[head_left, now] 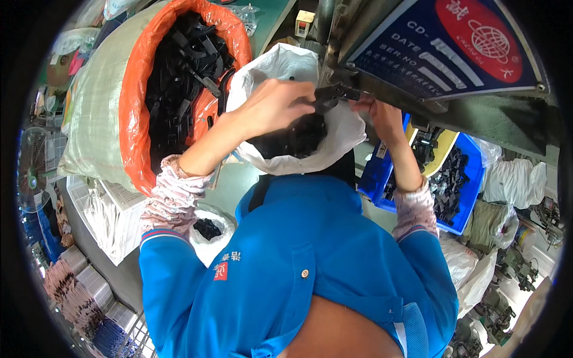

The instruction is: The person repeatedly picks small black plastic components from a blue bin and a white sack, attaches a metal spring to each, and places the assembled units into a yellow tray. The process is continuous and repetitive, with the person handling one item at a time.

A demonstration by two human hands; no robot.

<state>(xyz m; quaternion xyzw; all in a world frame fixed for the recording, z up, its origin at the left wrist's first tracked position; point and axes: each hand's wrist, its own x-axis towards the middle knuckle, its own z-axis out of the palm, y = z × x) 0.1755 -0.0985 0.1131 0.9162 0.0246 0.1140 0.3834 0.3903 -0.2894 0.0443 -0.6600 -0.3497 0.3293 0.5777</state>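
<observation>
My left hand (277, 106) is over the white bag (279, 58), its thumb and finger closed at the near end of a black plastic part (335, 93). That part lies level, beneath the dark metal machine (388, 95). At its other end my right hand (382, 119) has bent fingers pressed together; the machine's shade hides what they pinch. Below my hands, dark pieces (292, 138) fill the bottom of the white bag, which sits open against my front.
A big woven sack (98, 113) with a folded orange liner (134, 101), full of black plastic parts (185, 71), stands at left. At right are a blue bin (468, 209) of small black pieces and a yellow tray (446, 143). A blue plate (412, 53) covers the machine's front.
</observation>
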